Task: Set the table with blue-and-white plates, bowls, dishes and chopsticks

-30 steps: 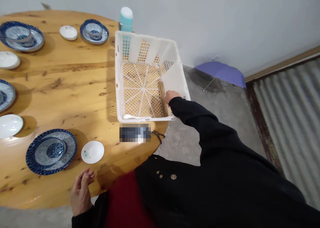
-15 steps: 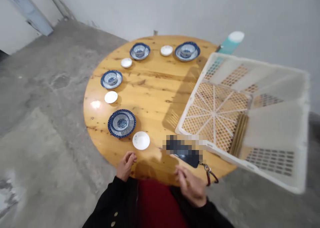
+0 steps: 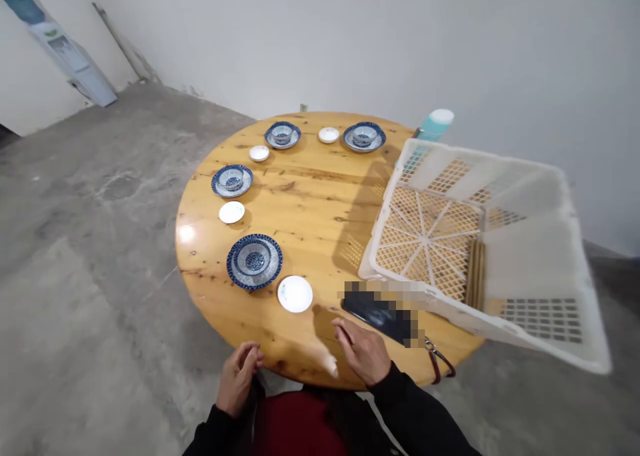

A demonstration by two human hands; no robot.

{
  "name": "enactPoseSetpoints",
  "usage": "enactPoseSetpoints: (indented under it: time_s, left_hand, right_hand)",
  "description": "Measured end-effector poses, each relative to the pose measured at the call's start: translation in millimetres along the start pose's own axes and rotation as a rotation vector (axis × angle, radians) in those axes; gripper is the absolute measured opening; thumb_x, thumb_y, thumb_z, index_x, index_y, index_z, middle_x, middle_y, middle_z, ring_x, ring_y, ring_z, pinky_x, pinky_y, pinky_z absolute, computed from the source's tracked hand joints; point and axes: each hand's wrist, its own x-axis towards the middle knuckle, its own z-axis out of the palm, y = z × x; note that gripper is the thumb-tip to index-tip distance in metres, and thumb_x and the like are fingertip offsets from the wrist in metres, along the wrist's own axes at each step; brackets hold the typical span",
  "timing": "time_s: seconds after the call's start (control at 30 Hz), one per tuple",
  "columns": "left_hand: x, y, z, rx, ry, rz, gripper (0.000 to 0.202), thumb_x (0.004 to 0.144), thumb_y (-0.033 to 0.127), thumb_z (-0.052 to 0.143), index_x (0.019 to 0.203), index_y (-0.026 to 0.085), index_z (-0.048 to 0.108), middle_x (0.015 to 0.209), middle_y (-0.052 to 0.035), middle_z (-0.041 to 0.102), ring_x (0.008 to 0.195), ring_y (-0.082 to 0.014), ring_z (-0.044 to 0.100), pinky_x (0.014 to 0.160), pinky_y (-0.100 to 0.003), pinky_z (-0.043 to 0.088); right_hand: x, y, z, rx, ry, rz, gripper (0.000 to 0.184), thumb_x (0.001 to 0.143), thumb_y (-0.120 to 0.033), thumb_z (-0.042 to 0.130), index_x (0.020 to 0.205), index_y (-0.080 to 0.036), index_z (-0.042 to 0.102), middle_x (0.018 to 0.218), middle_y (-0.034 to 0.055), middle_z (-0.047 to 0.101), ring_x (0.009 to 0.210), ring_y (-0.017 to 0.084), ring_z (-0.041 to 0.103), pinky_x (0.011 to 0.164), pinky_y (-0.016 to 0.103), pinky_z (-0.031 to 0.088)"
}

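My left hand (image 3: pixel 239 379) sits at the near edge of the round wooden table (image 3: pixel 310 203), fingers curled together. My right hand (image 3: pixel 363 351) rests on the tabletop with bent fingers, and a pale spoon-like shape (image 3: pixel 326 361) that I cannot make out lies by its thumb. Just beyond it lie a dark phone (image 3: pixel 375 313) and a small white dish (image 3: pixel 295 293). A white plastic basket (image 3: pixel 530 256) overhangs the table's right side, with a bundle of chopsticks (image 3: pixel 475 273) inside.
Blue-patterned plates with bowls (image 3: pixel 255 261) and small white dishes (image 3: pixel 231 212) ring the table. A teal bottle (image 3: pixel 434 124) stands behind the basket. A key strap (image 3: pixel 440 366) hangs off the table edge. Bare concrete floor lies to the left.
My right hand has come out of the basket and now rests on the table by the phone. The view has pulled back and swung left. My left hand has curled at the edge.
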Motion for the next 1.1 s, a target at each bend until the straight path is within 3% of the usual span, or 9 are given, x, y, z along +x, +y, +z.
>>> enactPoseSetpoints:
  time_s: [0.1,0.23,0.33,0.43,0.5,0.63,0.8,0.93,1.1]
  left_hand:
    - [8.2,-15.4,-43.4,-0.018,-0.047,0.038,0.062,0.069,0.074,0.064,0.091,0.016,0.07,0.079,-0.0078,0.073,0.07,-0.0205,0.067,0.064,-0.032,0.052]
    - [17.1,-46.2,-131.7,-0.026,0.024,0.035,0.068,0.064,0.078,0.066,0.092,0.016,0.07,0.082,-0.0089,0.073,0.073,-0.0209,0.068,0.069,-0.033,0.053]
    - [19.6,-69.3,-201.3,-0.05,0.128,0.024,0.075,0.059,0.083,0.067,0.093,0.016,0.069,0.083,-0.0101,0.074,0.077,-0.0232,0.07,0.073,-0.035,0.055]
    - [20.6,-85.5,-252.3,-0.066,0.219,0.03,0.078,0.057,0.086,0.066,0.092,0.016,0.069,0.084,-0.0116,0.074,0.078,-0.025,0.071,0.074,-0.037,0.056]
    - [22.9,-91.6,-272.5,-0.072,0.248,0.03,0.078,0.058,0.086,0.065,0.093,0.016,0.069,0.086,-0.0123,0.075,0.079,-0.0256,0.072,0.074,-0.038,0.056]
    - [34.8,-95.6,-293.7,-0.077,0.227,0.015,0.074,0.063,0.083,0.063,0.094,0.016,0.069,0.086,-0.0126,0.075,0.08,-0.0259,0.072,0.077,-0.039,0.057]
    - [75.2,-85.3,-321.8,-0.051,0.175,0.017,0.063,0.069,0.074,0.064,0.094,0.017,0.069,0.087,-0.0115,0.075,0.081,-0.0261,0.073,0.078,-0.039,0.057]
    - [140.8,-48.7,-348.6,0.026,0.135,0.092,0.057,0.075,0.07,0.061,0.098,0.018,0.068,0.09,-0.011,0.075,0.086,-0.0259,0.072,0.082,-0.038,0.056]
    - [233.4,17.5,-391.3,0.181,-0.021,0.163,0.054,0.08,0.067,0.057,0.102,0.019,0.068,0.096,-0.0123,0.075,0.092,-0.0264,0.072,0.087,-0.038,0.055]
  right_hand:
    - [-12.4,-43.2,29.0,-0.023,0.034,0.032,0.029,0.1,-0.026,0.04,0.104,-0.023,0.068,0.086,0.0073,0.077,0.07,0.021,0.075,0.064,0.029,0.055]
    - [-24.7,-135.9,101.0,0.082,0.024,0.086,0.027,0.099,-0.024,0.04,0.105,-0.022,0.066,0.084,0.0057,0.077,0.072,0.019,0.074,0.067,0.027,0.054]
    - [-19.0,-203.9,154.1,0.199,-0.118,-0.006,0.026,0.098,-0.023,0.041,0.103,-0.023,0.066,0.081,0.0026,0.076,0.071,0.016,0.073,0.066,0.024,0.052]
    - [1.3,-248.7,185.5,0.176,-0.268,-0.165,0.027,0.099,-0.025,0.041,0.102,-0.022,0.067,0.085,0.0038,0.076,0.077,0.016,0.073,0.069,0.023,0.05]
    - [20.1,-265.2,196.6,0.123,-0.321,-0.222,0.028,0.099,-0.026,0.04,0.103,-0.021,0.067,0.087,0.0051,0.076,0.078,0.016,0.072,0.069,0.023,0.049]
    - [59.6,-285.6,221.1,0.077,-0.4,-0.272,0.027,0.099,-0.025,0.042,0.106,-0.021,0.068,0.095,0.0063,0.077,0.081,0.016,0.072,0.071,0.023,0.048]
    - [104.4,-308.4,271.1,0.082,-0.487,-0.31,0.022,0.097,-0.025,0.047,0.104,-0.022,0.068,0.092,0.0038,0.078,0.08,0.015,0.072,0.066,0.024,0.044]
    - [154.0,-314.3,311.5,0.112,-0.48,-0.264,0.021,0.096,-0.024,0.048,0.104,-0.022,0.068,0.089,0.0025,0.077,0.075,0.015,0.071,0.062,0.025,0.04]
    - [248.5,-318.8,362.1,0.151,-0.368,-0.136,0.02,0.096,-0.024,0.049,0.101,-0.022,0.068,0.084,0.0025,0.076,0.072,0.015,0.069,0.063,0.025,0.04]
